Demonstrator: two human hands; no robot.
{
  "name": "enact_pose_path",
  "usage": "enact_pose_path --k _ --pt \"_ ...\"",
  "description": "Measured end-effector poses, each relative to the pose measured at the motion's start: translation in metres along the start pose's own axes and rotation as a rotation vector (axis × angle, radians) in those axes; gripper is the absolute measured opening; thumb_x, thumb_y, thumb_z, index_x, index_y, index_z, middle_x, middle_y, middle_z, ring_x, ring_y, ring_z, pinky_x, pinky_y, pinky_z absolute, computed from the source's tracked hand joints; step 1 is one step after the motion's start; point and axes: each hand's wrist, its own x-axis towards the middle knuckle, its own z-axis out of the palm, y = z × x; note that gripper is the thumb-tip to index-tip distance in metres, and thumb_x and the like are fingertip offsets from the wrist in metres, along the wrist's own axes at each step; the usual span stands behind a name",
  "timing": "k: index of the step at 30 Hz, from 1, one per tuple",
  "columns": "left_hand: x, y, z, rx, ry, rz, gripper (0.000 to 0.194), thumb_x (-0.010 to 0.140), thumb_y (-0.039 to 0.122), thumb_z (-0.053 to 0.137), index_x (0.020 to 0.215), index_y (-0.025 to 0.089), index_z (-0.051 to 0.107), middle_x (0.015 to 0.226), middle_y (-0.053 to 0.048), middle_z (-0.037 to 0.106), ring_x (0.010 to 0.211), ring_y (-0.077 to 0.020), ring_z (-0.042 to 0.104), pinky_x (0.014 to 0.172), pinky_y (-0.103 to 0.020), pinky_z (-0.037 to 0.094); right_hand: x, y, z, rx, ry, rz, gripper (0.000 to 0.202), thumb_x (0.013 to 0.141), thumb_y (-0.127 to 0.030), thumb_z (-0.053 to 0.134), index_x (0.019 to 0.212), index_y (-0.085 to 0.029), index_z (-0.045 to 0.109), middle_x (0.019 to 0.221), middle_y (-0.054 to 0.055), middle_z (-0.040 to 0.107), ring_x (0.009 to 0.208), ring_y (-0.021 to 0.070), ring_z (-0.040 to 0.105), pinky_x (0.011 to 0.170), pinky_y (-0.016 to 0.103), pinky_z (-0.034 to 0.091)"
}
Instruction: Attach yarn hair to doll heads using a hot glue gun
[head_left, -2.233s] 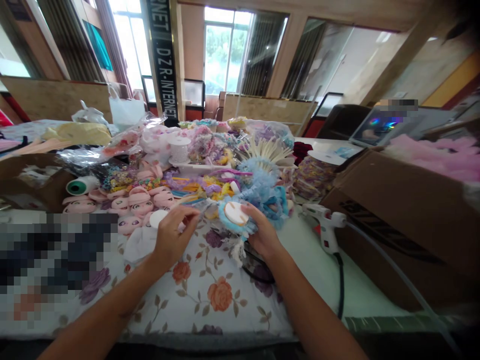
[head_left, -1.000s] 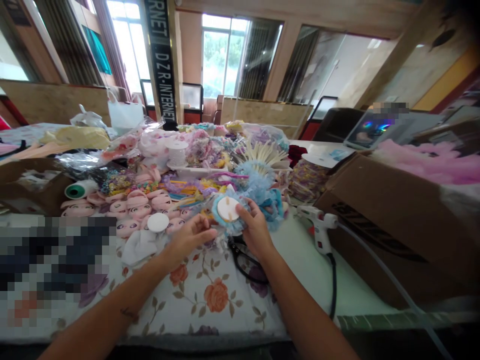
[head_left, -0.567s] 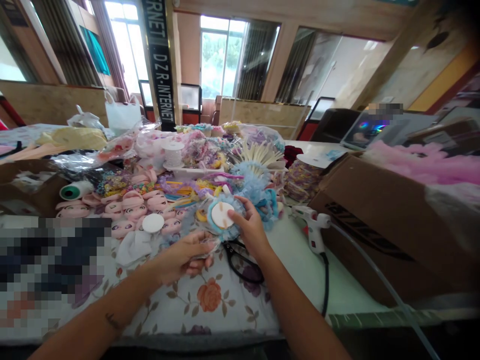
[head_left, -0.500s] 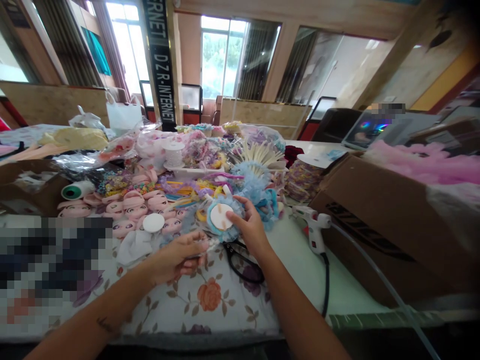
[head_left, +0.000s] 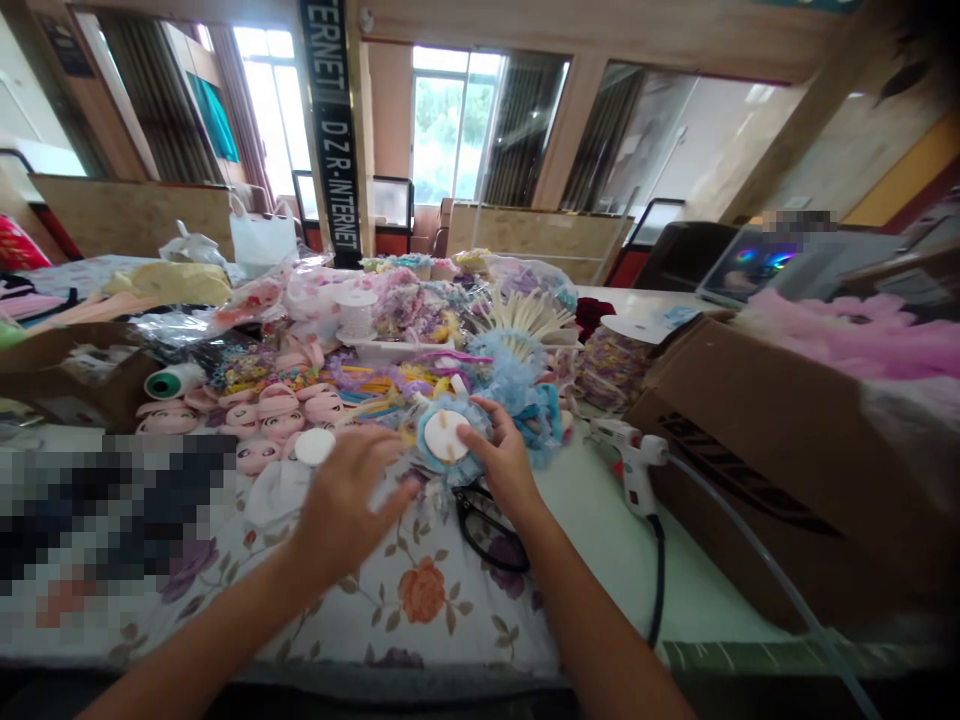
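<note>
My right hand holds a light-blue ruffled piece by its right side, the thumb on the white round disc at its centre. Two small tan strips show on that disc. Just left of it, my left hand is raised over the cloth with its fingers apart and nothing in them; it is slightly blurred. Black-handled scissors lie beneath my right hand, their blades hidden. Beyond my left hand's fingers a loose white disc lies beside white fabric.
A glue gun with a black cord lies right of my right arm, beside a large cardboard box. Pink doll-face pieces, ribbons, a spool and blue flowers crowd the table's middle.
My left hand has let go at the lower left of the blue piece, moved up and left, and opened. My right hand keeps its hold. The view has shifted slightly.
</note>
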Motion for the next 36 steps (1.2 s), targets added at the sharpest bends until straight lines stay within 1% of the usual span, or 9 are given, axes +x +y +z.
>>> enact_pose_path --k 3,6,11,17,21,24,27,31,36 --pt "0.001 0.029 0.025 0.215 -0.057 0.369 0.042 0.085 0.022 0.057 0.125 0.01 0.054 0.131 -0.02 0.055 0.126 -0.0321 0.047 0.105 -0.045 0.038 -0.002 0.002 0.002 0.026 0.003 0.002 0.052 0.062 -0.033 0.081 0.108 -0.024 0.057 0.083 -0.003 0.069 0.073 0.0156 0.062 0.068 0.026 0.049" --pt "0.006 0.033 0.047 0.286 0.008 0.384 0.043 0.088 0.01 0.048 0.131 0.008 0.05 0.131 -0.02 0.057 0.127 -0.0321 0.048 0.106 -0.048 0.036 -0.006 0.002 0.004 0.079 0.0 0.039 0.051 0.065 -0.033 0.079 0.109 -0.025 0.055 0.078 -0.004 0.068 0.071 0.0163 0.062 0.068 0.027 0.049" --pt "0.014 0.013 0.051 -0.099 -0.045 0.149 0.043 0.089 0.01 0.045 0.128 0.025 0.055 0.132 -0.012 0.058 0.131 -0.0281 0.046 0.108 -0.048 0.034 -0.012 -0.004 0.006 0.208 -0.086 0.076 0.043 0.072 -0.037 0.07 0.111 -0.028 0.056 0.09 -0.001 0.069 0.076 0.0171 0.063 0.069 0.027 0.051" --pt "0.024 -0.002 0.028 -0.475 0.021 -0.322 0.035 0.081 0.023 0.061 0.116 0.024 0.062 0.121 -0.007 0.065 0.117 -0.0258 0.055 0.105 -0.041 0.038 -0.014 -0.013 0.004 0.301 -0.258 0.11 0.048 0.073 -0.05 0.063 0.115 -0.027 0.055 0.082 0.001 0.069 0.077 0.0212 0.066 0.073 0.036 0.053" --pt "0.032 -0.011 0.014 -0.93 -0.046 -0.774 0.05 0.068 0.031 0.076 0.114 0.022 0.059 0.106 -0.005 0.068 0.099 -0.0236 0.062 0.087 -0.033 0.048 -0.007 -0.013 -0.003 0.27 -0.127 0.033 0.037 0.075 -0.042 0.065 0.107 -0.025 0.059 0.078 0.001 0.069 0.066 0.0157 0.063 0.059 0.027 0.049" --pt "0.033 -0.013 0.011 -1.183 -0.137 -0.951 0.05 0.063 0.029 0.08 0.109 0.021 0.061 0.097 -0.003 0.069 0.089 -0.0203 0.064 0.078 -0.028 0.05 -0.001 -0.008 -0.005 0.256 0.0 -0.053 0.032 0.072 -0.037 0.072 0.101 -0.026 0.063 0.082 -0.001 0.069 0.077 0.0137 0.064 0.071 0.025 0.05" --pt "0.032 -0.011 0.015 -1.21 -0.16 -0.986 0.043 0.062 0.03 0.081 0.1 0.02 0.064 0.093 -0.002 0.068 0.086 -0.0186 0.064 0.075 -0.026 0.049 -0.003 -0.002 -0.001 0.163 -0.086 -0.01 0.044 0.064 -0.04 0.079 0.103 -0.026 0.065 0.1 0.002 0.07 0.098 0.019 0.063 0.086 0.029 0.048" --pt "0.028 -0.006 0.025 -1.06 -0.126 -0.849 0.041 0.063 0.033 0.079 0.1 0.019 0.066 0.097 -0.004 0.068 0.1 -0.0241 0.061 0.084 -0.031 0.047 -0.011 0.006 0.006 0.045 -0.283 0.162 0.042 0.062 -0.037 0.082 0.1 -0.024 0.068 0.096 0.003 0.072 0.089 0.0233 0.067 0.08 0.034 0.051" --pt "0.023 -0.01 0.03 -0.906 -0.068 -0.809 0.053 0.062 0.036 0.08 0.111 0.02 0.065 0.112 -0.008 0.065 0.11 -0.0253 0.057 0.091 -0.032 0.044 -0.012 0.009 0.007 0.032 -0.181 0.215 0.039 0.061 -0.035 0.083 0.094 -0.021 0.069 0.083 0.002 0.073 0.076 0.0222 0.068 0.074 0.034 0.053"
